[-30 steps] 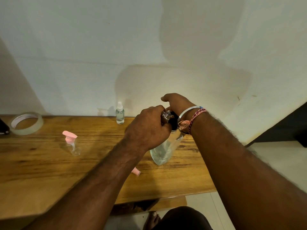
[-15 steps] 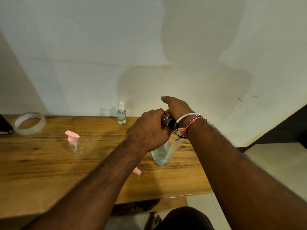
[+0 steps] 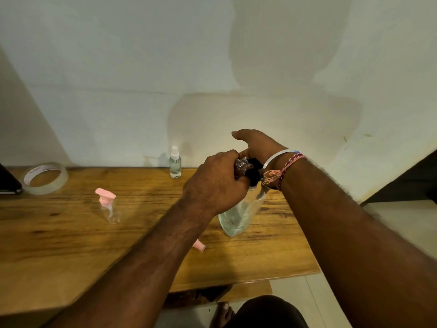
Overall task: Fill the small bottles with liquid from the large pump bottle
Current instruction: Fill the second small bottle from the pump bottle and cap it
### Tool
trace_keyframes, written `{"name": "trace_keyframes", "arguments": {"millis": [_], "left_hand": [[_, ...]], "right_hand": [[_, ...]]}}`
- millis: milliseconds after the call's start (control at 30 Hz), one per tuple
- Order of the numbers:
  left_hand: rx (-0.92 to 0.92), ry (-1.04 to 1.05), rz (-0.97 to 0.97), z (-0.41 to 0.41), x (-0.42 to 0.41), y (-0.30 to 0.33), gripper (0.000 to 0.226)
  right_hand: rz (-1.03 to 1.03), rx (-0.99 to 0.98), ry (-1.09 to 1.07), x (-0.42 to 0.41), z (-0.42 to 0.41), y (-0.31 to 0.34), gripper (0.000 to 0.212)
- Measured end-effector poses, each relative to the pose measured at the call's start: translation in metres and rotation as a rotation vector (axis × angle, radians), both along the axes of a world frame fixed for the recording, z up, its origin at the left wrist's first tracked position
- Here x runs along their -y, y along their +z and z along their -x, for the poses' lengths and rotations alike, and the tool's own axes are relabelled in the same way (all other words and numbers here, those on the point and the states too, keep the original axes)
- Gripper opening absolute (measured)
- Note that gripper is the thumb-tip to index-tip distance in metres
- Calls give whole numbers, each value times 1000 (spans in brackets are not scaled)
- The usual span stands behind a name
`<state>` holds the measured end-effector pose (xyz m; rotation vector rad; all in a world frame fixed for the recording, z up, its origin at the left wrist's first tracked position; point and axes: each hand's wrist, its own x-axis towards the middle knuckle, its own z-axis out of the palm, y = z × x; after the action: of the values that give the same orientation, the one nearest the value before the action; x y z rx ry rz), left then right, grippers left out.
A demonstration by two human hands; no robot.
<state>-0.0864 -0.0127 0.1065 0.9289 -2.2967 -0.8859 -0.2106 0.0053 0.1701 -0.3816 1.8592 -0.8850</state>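
Observation:
The large clear pump bottle stands tilted on the wooden table, with a little liquid in its base. My right hand lies over its black pump head and holds it, thumb sticking out; its fingers are hidden. My left hand grips a small clear bottle against the pump's nozzle; only its threaded neck shows. A small spray bottle with a white cap stands by the wall. Another small bottle with a pink pump stands left of my arm.
A pink cap lies on the table beside my left forearm. A roll of clear tape and a dark object sit at the far left. The table's right edge ends by a pale floor; my foot shows below.
Both hands stay at the pump head with barely any shift. The large bottle stays tilted in the same spot.

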Motion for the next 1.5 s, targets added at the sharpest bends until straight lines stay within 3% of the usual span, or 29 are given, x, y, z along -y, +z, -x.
{"name": "trace_keyframes", "arguments": {"millis": [233, 433, 700, 833, 967, 1100, 1333, 1500], "left_hand": [[7, 8, 14, 0, 3, -5, 18], [22, -1, 25, 1, 4, -10, 16], [44, -7, 41, 0, 1, -7, 17], [46, -13, 24, -2, 0, -4, 18], [9, -18, 4, -2, -1, 2, 18], [7, -27, 6, -2, 0, 2, 20], [4, -27, 6, -2, 1, 1, 18], [21, -22, 13, -3, 5, -2, 16]], "right_hand": [[109, 13, -55, 7, 2, -18, 51], [177, -215, 42, 8, 6, -27, 24], [219, -409, 111, 3, 1, -26, 32], [174, -318, 79, 5, 0, -22, 31], [40, -65, 41, 0, 1, -3, 59], [5, -56, 75, 1, 2, 2, 66], [73, -28, 15, 6, 3, -11, 57], [156, -149, 37, 9, 2, -23, 31]]}}
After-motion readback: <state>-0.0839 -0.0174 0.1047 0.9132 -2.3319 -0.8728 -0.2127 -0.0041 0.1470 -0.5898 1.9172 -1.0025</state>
